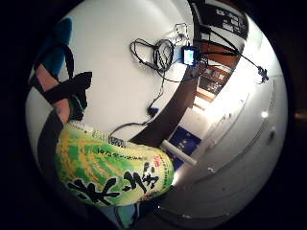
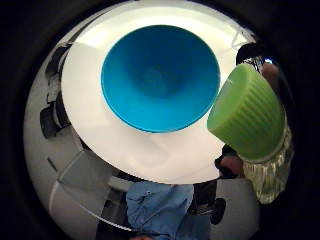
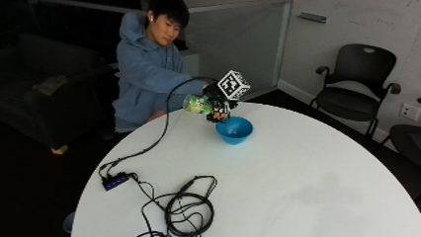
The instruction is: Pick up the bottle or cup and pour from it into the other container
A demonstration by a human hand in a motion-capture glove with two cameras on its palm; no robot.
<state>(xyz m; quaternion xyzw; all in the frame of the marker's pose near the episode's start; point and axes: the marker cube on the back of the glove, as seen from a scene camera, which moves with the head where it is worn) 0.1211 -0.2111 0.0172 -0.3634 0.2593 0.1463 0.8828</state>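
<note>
Up close, the fingers (image 1: 57,91) of the gloved right hand (image 3: 217,104) are curled round a bottle (image 3: 197,103), clamped on its body just above the green and yellow label with black characters (image 1: 112,170). In the little finger side palm view black straps cross one bare finger that lies against the top edge of that label. The bottle is held off the table, tipped nearly onto its side, with its base toward the person and its neck toward the blue bowl (image 3: 234,130). Its ribbed green cap (image 2: 246,112) is on, and below the cap the clear ridged neck (image 2: 270,172) shows. In the thumb side palm view the cap sits just beside the rim of the bowl, whose inside faces the palm; I cannot tell whether anything lies in the bowl.

From the outside view the bowl stands upright on the round white table (image 3: 315,187), toward its far left part, just below and to the right of the hand. The person in a blue hooded top (image 3: 145,74) sits at the far side of the table, right arm reaching forward over it. A coil of black cable (image 3: 188,210) lies on the near left part of the table, well apart from the bowl, with a small black box (image 3: 113,181) near the left edge. A black chair (image 3: 358,84) stands at the far right by the wall.
</note>
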